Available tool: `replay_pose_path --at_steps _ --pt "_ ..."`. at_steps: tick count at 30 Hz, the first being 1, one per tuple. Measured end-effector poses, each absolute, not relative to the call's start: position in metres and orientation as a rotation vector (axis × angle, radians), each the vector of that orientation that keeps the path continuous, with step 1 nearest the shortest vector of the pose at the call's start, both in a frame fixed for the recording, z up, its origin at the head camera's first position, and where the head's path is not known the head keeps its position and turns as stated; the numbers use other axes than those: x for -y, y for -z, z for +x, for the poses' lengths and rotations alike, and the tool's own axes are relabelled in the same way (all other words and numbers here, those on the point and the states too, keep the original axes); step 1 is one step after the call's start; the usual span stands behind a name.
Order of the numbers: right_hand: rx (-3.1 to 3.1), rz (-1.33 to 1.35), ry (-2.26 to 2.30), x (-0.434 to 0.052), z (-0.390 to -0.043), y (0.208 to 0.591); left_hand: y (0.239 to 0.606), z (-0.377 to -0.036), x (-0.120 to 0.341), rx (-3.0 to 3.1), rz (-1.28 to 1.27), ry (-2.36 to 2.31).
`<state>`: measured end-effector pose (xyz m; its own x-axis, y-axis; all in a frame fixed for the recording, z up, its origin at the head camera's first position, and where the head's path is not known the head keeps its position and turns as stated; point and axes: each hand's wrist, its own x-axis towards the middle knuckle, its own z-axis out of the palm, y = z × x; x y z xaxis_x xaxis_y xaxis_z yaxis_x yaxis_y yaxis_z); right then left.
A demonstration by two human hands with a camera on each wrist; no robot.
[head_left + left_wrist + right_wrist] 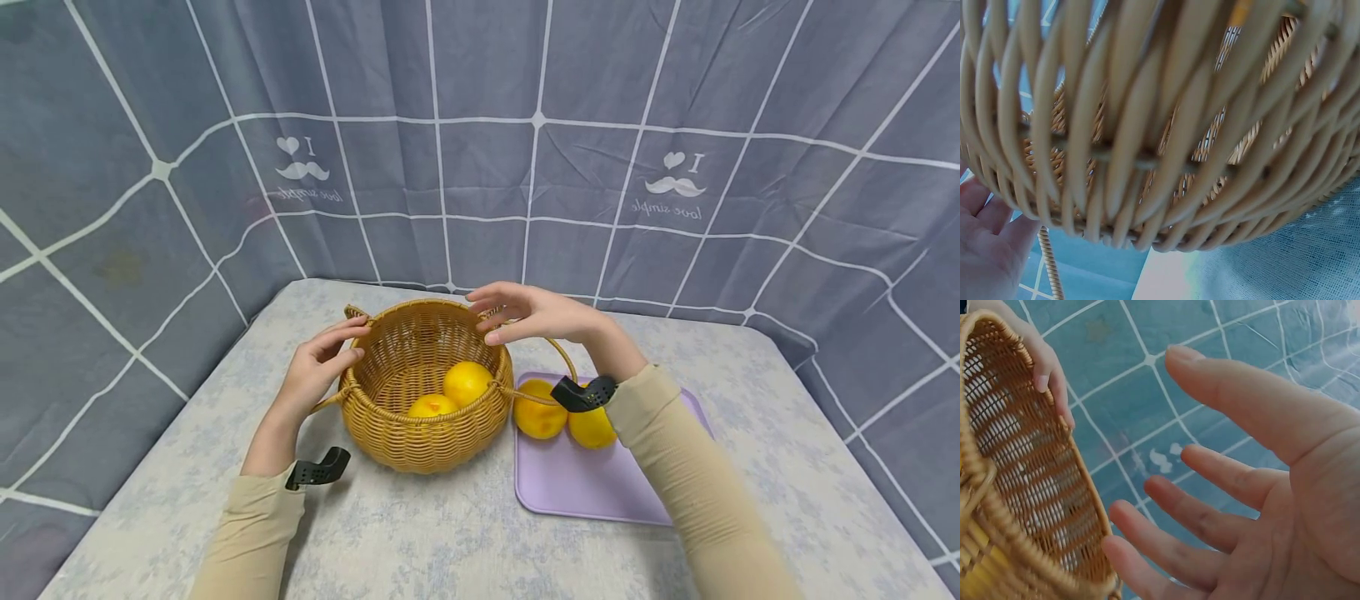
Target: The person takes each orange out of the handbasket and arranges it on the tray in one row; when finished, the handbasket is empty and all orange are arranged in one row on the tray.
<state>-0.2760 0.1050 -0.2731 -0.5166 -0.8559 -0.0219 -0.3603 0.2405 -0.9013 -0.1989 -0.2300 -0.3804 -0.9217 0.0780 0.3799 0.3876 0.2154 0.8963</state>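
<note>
A round woven wicker basket stands on the table, holding two yellow round fruits. My left hand lies along its left side, with the fingertips touching the rim. The left wrist view is mostly filled by the weave, with part of the left hand at the edge. Over the right rim hovers my right hand, its fingers loosely spread. In the right wrist view this right hand holds nothing, beside the basket's rim.
To the basket's right, a lilac tray bears two more yellow fruits, partly covered by the right wrist's black device. A thin basket handle folds out over the tray's edge. Behind the table hangs a grey checked curtain.
</note>
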Motion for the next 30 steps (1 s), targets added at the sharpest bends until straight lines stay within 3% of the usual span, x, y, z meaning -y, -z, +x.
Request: replay_pose_path --at_steps 12,30 --pt "-1.726 -1.181 1.085 -0.051 -0.296 0.268 0.381 -0.199 0.230 2.236 -0.433 1.760" --pt "-1.703 -0.979 0.989 -0.010 -0.322 0.303 0.380 -0.199 0.229 2.232 -0.425 1.787"
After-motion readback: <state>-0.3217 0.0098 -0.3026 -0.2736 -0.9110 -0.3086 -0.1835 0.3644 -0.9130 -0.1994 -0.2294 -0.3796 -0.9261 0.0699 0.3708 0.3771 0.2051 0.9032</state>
